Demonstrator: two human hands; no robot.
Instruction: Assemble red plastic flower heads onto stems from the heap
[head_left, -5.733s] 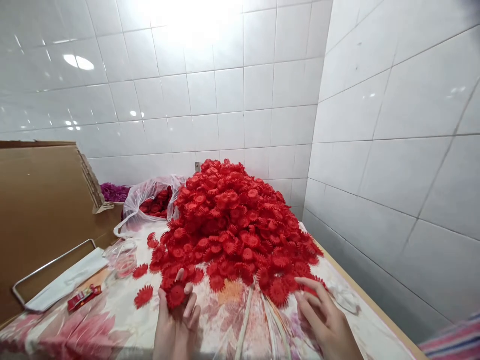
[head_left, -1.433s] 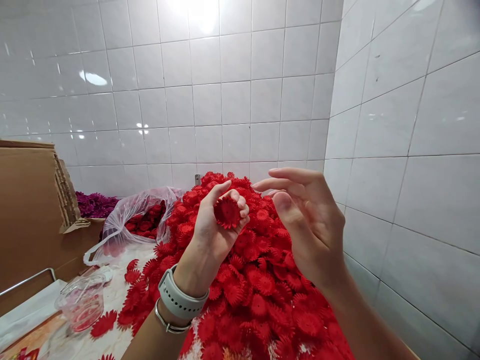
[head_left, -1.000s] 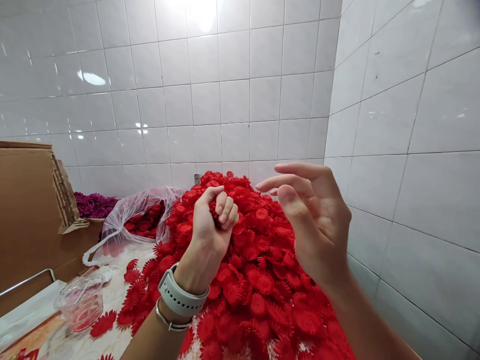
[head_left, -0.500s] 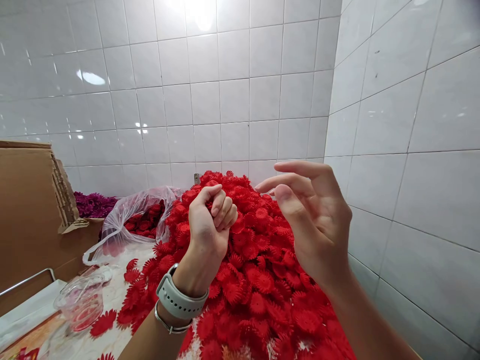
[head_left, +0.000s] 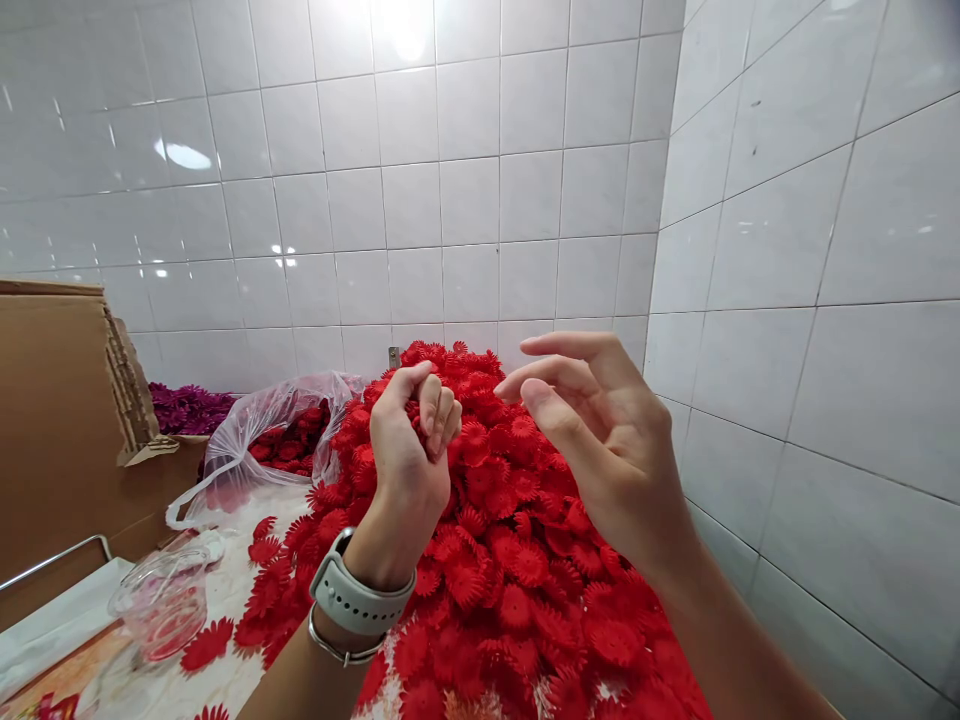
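A big heap of red artificial flower heads (head_left: 510, 560) with fringed petals covers the surface in front of me. Above its left part, my left hand (head_left: 412, 430) is closed, thumb bent over curled fingers; red shows in the gap by the thumb, but whether that is a held piece or the heap behind is unclear. A pale watch (head_left: 364, 590) and a metal bracelet (head_left: 341, 640) are on that wrist. To the right, my right hand (head_left: 611, 435) hovers over the heap with its fingers loosely bent and apart, nothing visible between them.
Left of the heap lies a clear plastic bag (head_left: 225, 465) with more red flower heads inside. Purple petals (head_left: 187, 408) sit behind a cardboard box (head_left: 60, 390). A clear plastic cup (head_left: 161, 605) stands lower left. Tiled walls (head_left: 469, 200) close off the back and right.
My right hand has moved left and slightly down, toward my left hand. The left hand has shifted a little left and its fingers have turned slightly; it stays closed.
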